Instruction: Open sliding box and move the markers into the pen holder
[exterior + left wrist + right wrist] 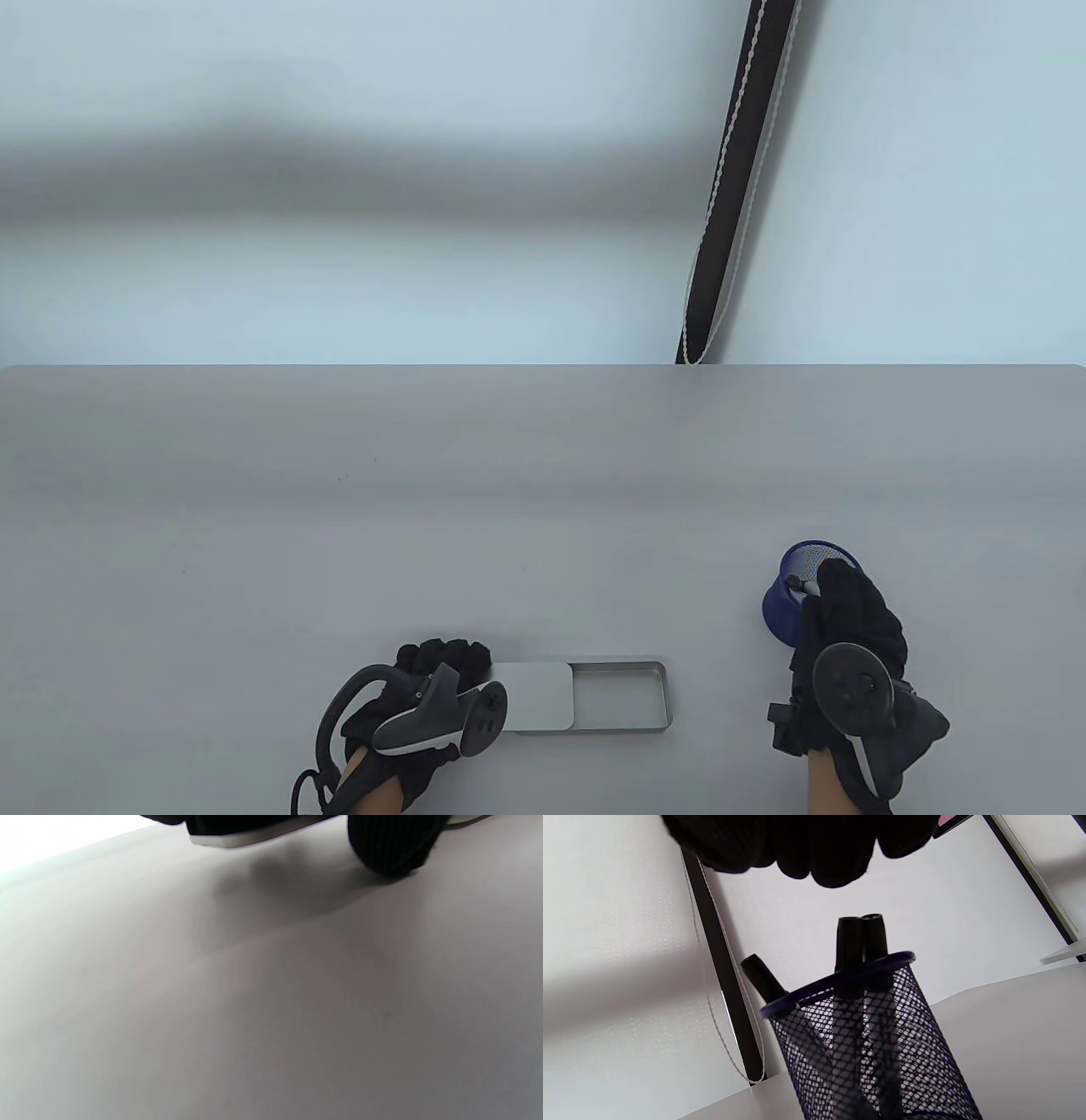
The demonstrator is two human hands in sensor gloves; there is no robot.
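Right wrist view: 3 markers (859,942) stand in the blue mesh pen holder (874,1052), just below the right hand (848,611), whose grip looks loosely curled and empty. The left hand (424,696) rests on the sliding box (585,696), its tray bare, on the counter (509,509); that grip cannot be judged.

A grey table (339,526) bears a silver sliding box (594,696) and a blue mesh pen holder (785,607).

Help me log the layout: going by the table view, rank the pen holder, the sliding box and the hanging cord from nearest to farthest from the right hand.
From the right hand:
1. Pen holder, directly under its fingertips, at the hand's left.
2. Sliding box, further left on the table, open tray showing no markers.
3. Hanging cord, beyond the table's far edge, on the wall.
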